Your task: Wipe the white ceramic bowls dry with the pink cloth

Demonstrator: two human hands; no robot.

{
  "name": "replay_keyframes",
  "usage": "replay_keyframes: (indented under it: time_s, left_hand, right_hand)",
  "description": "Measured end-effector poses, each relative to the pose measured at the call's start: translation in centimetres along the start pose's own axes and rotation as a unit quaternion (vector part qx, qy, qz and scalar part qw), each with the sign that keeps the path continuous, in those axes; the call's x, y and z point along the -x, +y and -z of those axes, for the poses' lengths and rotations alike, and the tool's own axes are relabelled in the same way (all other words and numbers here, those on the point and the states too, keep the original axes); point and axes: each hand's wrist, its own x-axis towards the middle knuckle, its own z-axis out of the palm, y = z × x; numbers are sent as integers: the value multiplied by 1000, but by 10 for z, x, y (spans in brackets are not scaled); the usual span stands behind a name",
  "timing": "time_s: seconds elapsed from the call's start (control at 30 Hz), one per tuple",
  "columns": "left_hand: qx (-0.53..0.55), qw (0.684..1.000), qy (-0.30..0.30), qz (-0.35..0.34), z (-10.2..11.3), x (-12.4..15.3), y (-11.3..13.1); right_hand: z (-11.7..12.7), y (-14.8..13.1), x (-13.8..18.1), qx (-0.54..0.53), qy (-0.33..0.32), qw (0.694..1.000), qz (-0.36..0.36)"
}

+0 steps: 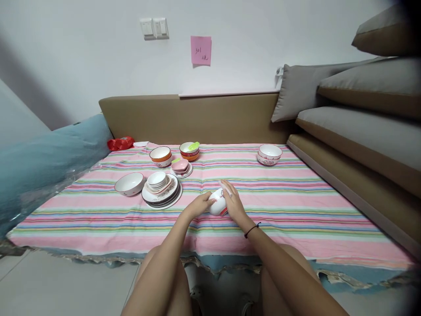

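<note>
In front of my knees a white bowl (216, 206) with red markings is tilted on its side between my hands. My left hand (201, 204) grips it from the left, with the thumb lying across the white outer surface. My right hand (233, 202) presses against the bowl's right side, its fingers stretched along it. Something white (225, 188) shows by the right fingers; I cannot make out whether it is a cloth or part of the bowl. The bowl's inside is hidden.
A plate stack (161, 202) topped with small white bowls (157, 179) stands left, beside a large white bowl (129, 184). Behind are stacked bowls (160, 154), more with a green spoon (194, 146), and a pink dish (180, 165). Two bowls (269, 153) sit right, near piled cushions (358, 127).
</note>
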Motion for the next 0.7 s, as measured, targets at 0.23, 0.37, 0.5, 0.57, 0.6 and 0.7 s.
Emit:
replay_keyframes:
  time_s: [0.23,0.37,0.5,0.57,0.6,0.7]
  left_hand:
    - [27,999,37,22,1,-2,-1]
    - [47,996,57,41,3,-3,0]
    - [50,994,72,60,3,-2,0]
    - [51,994,73,67,1,-1,1]
    - [52,994,72,69,0,-1,2]
    - [59,994,66,67,-3,-1,7]
  right_hand:
    - [7,-4,-1,126,-72,985,92]
    - [5,5,-10,124,-46,988,76]
    - [5,12,-15,72,-61,994,48]
    - [7,15,-16,50,-80,995,38]
    - [8,16,-17,44,-87,995,37]
    - [11,18,-19,34,-100,994,39]
